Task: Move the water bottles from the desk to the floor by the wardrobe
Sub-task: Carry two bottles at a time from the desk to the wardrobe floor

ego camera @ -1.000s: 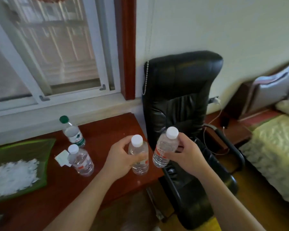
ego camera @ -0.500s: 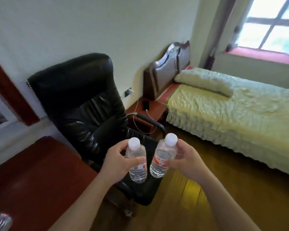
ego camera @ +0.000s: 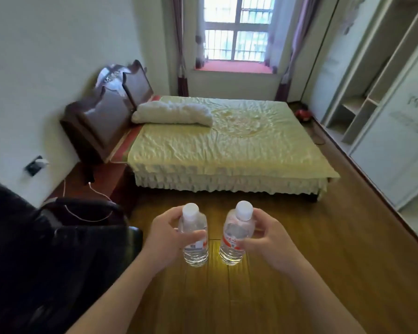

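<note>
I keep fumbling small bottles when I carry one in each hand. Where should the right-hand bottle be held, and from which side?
Hold the right-hand bottle on its upper body just below the white cap, from its outer right side, as the right hand does. It hangs upright, so the shoulder there keeps the fingers from slipping.

Bedroom, white walls. Wood plank floor with a bright glare patch near centre bottom. Bed with pale green quilted cover and frilled skirt, rolled white bedding at the head, dark carved headboard against the left wall. Barred window at the far wall, daylight coming in, red sill, purple curtains both sides. White wardrobe with open shelves along the right. Black leather chair bottom left. Wall socket with a white cable running down.
</note>
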`<state>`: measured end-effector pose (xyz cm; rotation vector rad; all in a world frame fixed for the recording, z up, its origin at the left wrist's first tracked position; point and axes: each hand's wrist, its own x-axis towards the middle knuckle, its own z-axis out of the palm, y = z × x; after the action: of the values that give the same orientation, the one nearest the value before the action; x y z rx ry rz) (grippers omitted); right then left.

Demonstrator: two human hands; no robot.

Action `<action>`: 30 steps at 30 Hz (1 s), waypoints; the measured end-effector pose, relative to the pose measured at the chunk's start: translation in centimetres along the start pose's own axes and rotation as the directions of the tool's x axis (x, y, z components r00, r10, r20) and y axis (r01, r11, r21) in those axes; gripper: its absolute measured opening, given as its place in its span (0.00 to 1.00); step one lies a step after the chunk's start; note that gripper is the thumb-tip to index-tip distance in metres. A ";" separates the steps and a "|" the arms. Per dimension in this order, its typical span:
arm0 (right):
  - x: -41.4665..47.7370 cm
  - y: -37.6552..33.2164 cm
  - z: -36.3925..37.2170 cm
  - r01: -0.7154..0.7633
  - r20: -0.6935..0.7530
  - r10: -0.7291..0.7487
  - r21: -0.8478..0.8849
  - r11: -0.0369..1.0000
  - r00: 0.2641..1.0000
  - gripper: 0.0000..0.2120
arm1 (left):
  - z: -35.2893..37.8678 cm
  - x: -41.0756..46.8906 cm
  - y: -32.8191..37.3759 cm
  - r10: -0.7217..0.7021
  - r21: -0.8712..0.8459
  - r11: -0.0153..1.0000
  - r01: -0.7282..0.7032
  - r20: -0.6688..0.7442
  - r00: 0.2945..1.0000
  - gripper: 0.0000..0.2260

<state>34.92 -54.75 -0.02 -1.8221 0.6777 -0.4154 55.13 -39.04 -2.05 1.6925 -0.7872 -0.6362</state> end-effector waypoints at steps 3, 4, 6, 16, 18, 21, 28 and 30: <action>-0.8 1.4 -5.3 -0.027 -0.104 0.029 0.018 0.999 0.994 0.32 | 5.7 3.2 2.1 0.045 -0.001 0.999 -0.046 0.125 0.991 0.27; -1.1 1.9 -7.0 -0.036 -0.140 0.039 0.019 0.999 0.989 0.33 | 7.5 4.2 2.8 0.056 -0.010 0.998 -0.055 0.164 0.985 0.28; -1.5 3.0 -10.0 -0.059 -0.212 0.062 0.017 0.998 0.975 0.33 | 11.1 6.4 3.9 0.067 -0.019 0.998 -0.065 0.232 0.970 0.30; -1.6 9.3 -23.0 -0.277 -0.540 0.241 0.015 0.961 0.807 0.27 | 29.1 17.3 7.6 0.142 -0.063 0.990 -0.130 0.559 0.817 0.23; -1.3 10.1 -25.3 -0.321 -0.602 0.275 0.033 0.946 0.750 0.25 | 32.6 19.5 8.3 0.151 -0.076 0.988 -0.132 0.608 0.779 0.24; -0.7 11.4 -28.8 -0.354 -0.679 0.290 0.047 0.934 0.675 0.25 | 37.8 22.8 9.6 0.178 -0.081 0.983 -0.167 0.664 0.726 0.24; -0.9 15.5 -37.3 -0.398 -0.799 0.354 0.158 0.904 0.486 0.27 | 50.6 27.2 13.0 0.194 -0.070 0.971 -0.230 0.794 0.576 0.24; -1.1 16.8 -39.9 -0.416 -0.810 0.375 0.181 0.891 0.451 0.26 | 54.2 28.0 13.7 0.194 -0.059 0.965 -0.256 0.819 0.541 0.24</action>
<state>6.71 -87.55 -2.04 -1.3380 1.7621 -0.9740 29.62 -96.08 -2.56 1.2472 -1.6851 -1.2601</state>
